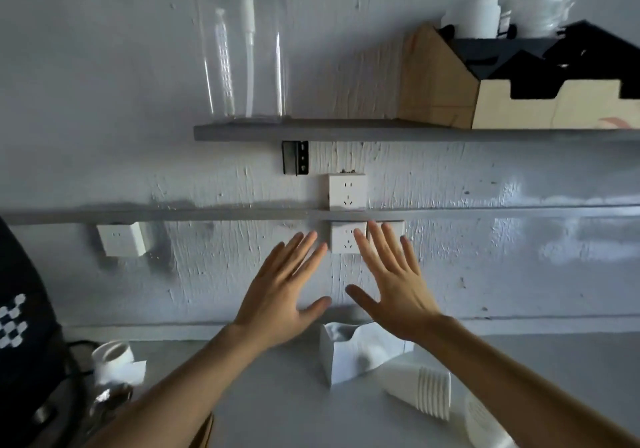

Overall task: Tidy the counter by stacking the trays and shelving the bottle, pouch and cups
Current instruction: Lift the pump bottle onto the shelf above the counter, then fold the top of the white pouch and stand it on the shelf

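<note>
A clear pump bottle (242,49) stands upright on the left end of the grey wall shelf (346,133). On the counter a white pouch (349,354) stands open against the wall, and a stack of white paper cups (420,390) lies on its side to its right. My left hand (282,291) and my right hand (391,284) are raised side by side above the pouch, palms toward the wall, fingers spread, holding nothing. No trays are in view.
A wood and black organiser (519,80) with white lids and clear cups fills the shelf's right part. White wall sockets (347,191) sit below the shelf. A dark appliance (24,343) and a small white cup (112,355) stand at the counter's left.
</note>
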Available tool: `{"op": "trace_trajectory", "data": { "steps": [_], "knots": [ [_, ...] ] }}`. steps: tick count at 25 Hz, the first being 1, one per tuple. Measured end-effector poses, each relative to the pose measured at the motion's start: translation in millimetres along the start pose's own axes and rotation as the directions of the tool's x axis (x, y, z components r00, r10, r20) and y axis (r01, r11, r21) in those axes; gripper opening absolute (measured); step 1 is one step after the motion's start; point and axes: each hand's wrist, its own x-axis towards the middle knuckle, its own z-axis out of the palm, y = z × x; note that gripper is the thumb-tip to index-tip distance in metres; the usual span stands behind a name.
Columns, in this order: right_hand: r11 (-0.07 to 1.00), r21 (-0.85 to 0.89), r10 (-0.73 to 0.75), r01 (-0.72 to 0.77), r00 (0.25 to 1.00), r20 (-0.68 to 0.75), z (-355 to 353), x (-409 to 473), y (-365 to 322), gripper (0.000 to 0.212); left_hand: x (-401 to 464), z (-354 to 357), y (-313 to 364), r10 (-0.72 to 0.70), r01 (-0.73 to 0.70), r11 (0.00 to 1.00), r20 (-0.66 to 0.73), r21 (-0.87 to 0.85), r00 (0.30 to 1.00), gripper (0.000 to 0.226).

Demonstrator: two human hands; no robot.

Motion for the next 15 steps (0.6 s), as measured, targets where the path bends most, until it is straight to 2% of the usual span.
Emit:
{"op": "trace_trajectory", "data": {
  "steps": [3, 7, 15],
  "knots": [
    [0.996, 0.044, 0.075, -0.081, 0.990, 0.119, 41, -38, 10, 0.085, -25, 36, 9, -0.107, 0.118, 0.991, 0.157, -0.069, 0.982, 0.083],
    [0.986, 0.049, 0.142, -0.159, 0.959, 0.247, 83, -75, 26, 0.084, -47, 74, 16, -0.159, 0.194, 0.978, 0.337, -0.073, 0.928, 0.089],
    [0.973, 0.048, 0.192, -0.224, 0.912, 0.363, 125, -80, 55, 0.091, -41, 129, 9, -0.217, 0.303, 0.942, 0.430, -0.143, 0.876, 0.095]
  ]
}}
